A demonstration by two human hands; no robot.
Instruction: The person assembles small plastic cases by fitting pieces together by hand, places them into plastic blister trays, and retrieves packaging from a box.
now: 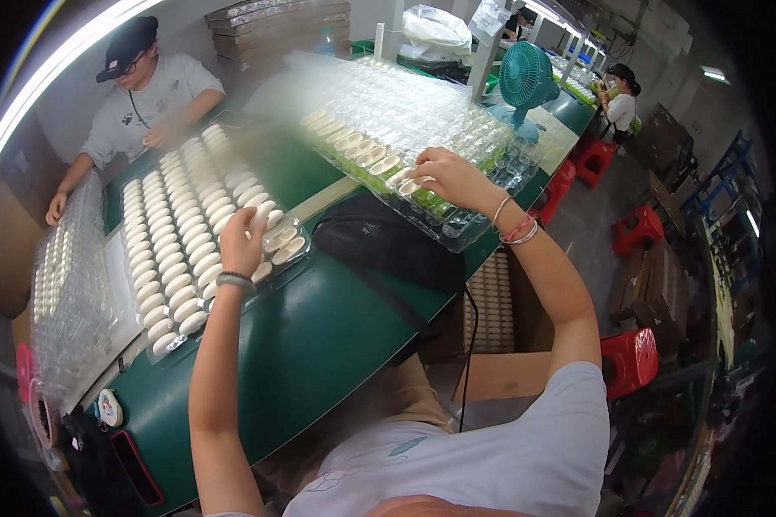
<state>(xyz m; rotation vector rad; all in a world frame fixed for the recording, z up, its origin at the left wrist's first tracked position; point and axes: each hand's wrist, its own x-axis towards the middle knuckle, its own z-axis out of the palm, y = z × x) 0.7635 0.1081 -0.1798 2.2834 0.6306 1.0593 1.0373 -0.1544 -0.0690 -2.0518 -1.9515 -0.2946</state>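
My left hand (243,241) is closed on a cream oval shell (265,212) at the right side of a clear plastic tray (297,257). Rows of similar cream oval shells (174,267) fill that tray; a few near my hand show their hollow side. My right hand (453,179) reaches to the second clear tray (457,234), farther right. Its fingertips pinch a small cream oval piece (422,181) at the end of a row of hollow cream pieces (366,155). Bright green shows beneath that row.
A black bag (388,241) lies on the green table (319,319) between the trays. Stacked clear trays (78,284) stand at left, near a seated co-worker (159,95). A teal fan (526,77) is at the back right. Below the table edge sits an open carton (509,375).
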